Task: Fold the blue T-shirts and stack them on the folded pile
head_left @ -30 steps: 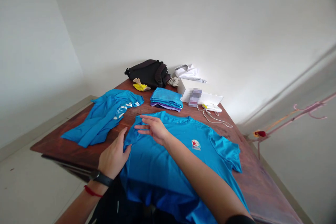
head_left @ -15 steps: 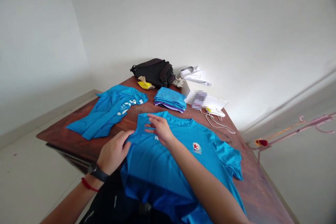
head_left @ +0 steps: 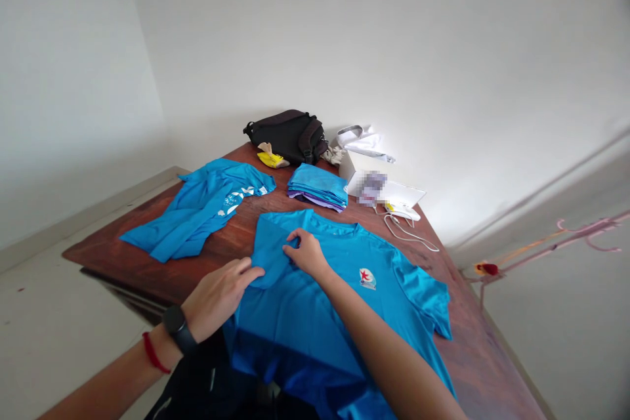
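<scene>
While a blue shirt (head_left: 295, 321) lies on the bench (head_left: 485, 361), one sleeve (head_left: 270, 246) folds inward.
The left hand (head_left: 221, 292) and right hand (head_left: 310, 254) pinch its edge.

The left hand (head_left: 222, 292) held its thumb near bent fingers; the right hand (head_left: 308, 254), slightly farther forward, curled thumb toward forefinger.

From afar I see smooth, glossy cloth in the blue shirt (head_left: 315, 315), slightly shiny wood in the bench (head_left: 480, 354) and matt fabric in the bag (head_left: 280, 134).
</scene>
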Tool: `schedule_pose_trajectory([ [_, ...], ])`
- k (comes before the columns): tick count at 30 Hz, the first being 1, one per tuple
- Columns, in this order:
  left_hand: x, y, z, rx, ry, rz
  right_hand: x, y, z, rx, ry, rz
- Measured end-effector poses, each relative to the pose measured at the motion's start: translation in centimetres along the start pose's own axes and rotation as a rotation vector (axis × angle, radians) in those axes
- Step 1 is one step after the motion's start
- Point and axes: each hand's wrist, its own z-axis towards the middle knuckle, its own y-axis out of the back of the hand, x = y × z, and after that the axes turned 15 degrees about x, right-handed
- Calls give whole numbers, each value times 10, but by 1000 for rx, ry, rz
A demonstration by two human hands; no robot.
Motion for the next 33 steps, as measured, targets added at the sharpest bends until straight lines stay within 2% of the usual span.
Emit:
schedule_pose_trajectory([
  [2,3,4,-2,44,-29,29,-2,2,-2,0,28,-125],
  [4,6,5,-3,59,-48,35,-3,4,-4,9,34,-159],
  [8,8,1,-7,-4,-46,5,-2,6,-9,55,41,-173],
  [10,6,0,-10,-62,51,-2,-3,7,-11,90,55,-221],
  [12,1,-2,-14,-121,220,4,-4,7,-12,101,77,-277],
  [15,-7,-4,-18,-149,374,-3,-7,5,-13,58,91,-343],
  [20,-9,-8,-22,-86,397,-100,-14,-4,-18,-52,89,-371],
  [25,5,-1,-30,-171,313,-255,-18,-13,-23,-146,91,-432],
  [27,3,2,-36,-184,298,-285,-19,-15,-24,-163,98,-458],
  [29,-8,2,-44,-134,341,-268,-19,-16,-25,-173,105,-468],
  [33,-42,-11,-59,132,515,-181,-21,-16,-25,-187,122,-451],
])
